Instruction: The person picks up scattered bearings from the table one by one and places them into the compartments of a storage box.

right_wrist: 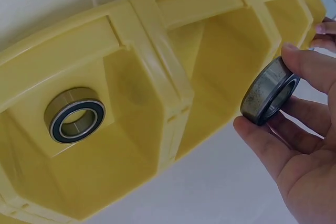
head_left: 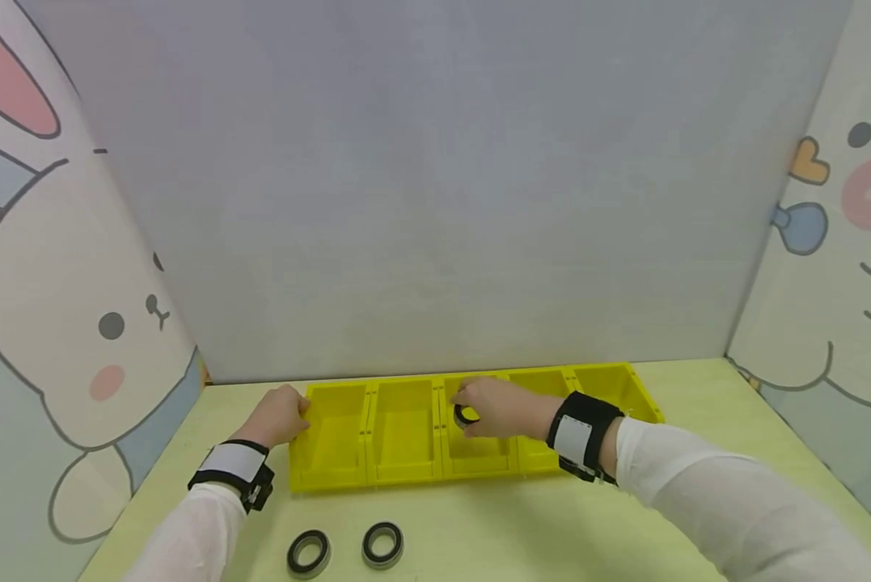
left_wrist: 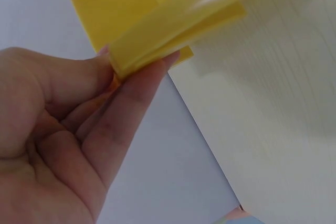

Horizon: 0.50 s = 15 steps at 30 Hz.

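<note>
The person's left hand, nearly closed, pinches the left end of a yellow bin row; the right hand grips a bearing over the middle compartment, thumb and fingers parted by its width.

We're counting four bearings in total, folks: two on the one tabletop (first bearing, second bearing), one held bearing in the right hand, and one binned bearing we only spot from the right wrist. We get five compartments in one yellow bin row. Add one left hand, so two hands. We've also got two black wristbands, two white sleeves and two cartoon figures.
</note>
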{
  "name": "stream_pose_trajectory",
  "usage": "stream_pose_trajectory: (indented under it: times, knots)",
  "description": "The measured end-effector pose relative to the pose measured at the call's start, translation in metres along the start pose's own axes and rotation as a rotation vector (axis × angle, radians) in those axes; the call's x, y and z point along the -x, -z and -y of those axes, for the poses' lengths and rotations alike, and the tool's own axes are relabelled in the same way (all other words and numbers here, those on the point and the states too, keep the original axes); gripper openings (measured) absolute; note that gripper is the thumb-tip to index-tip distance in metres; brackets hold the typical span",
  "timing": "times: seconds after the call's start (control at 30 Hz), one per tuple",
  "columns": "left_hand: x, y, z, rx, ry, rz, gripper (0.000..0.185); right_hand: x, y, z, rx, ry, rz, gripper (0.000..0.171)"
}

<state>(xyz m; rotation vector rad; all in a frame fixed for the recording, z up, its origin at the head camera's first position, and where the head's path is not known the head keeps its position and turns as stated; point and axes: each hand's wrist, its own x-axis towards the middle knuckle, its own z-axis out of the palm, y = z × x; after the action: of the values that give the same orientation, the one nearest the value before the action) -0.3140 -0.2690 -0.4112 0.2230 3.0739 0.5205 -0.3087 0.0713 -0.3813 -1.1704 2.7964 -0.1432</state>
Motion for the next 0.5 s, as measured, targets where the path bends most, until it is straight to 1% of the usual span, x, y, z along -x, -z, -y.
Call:
stream_pose_trajectory:
  times: [0.1, 0.27, 0.37, 0.5]
  knots:
    - [-0.001, -0.001, 0.001, 0.001, 0.004, 0.004, 0.03, -0.009, -0.005, -0.007, 0.004, -0.016, -0.021, 0.047]
    - [-0.002, -0.002, 0.002, 0.007, 0.014, 0.017, 0.018, -0.021, -0.019, -0.015, 0.007, -0.037, -0.037, 0.042]
    - [-0.002, -0.002, 0.002, 0.008, 0.018, 0.017, 0.018, -0.027, -0.027, -0.018, 0.0, -0.021, -0.039, 0.031]
    - [-0.002, -0.001, 0.001, 0.004, 0.029, 0.014, 0.013, -0.035, -0.035, -0.02, -0.031, 0.001, -0.046, 0.017]
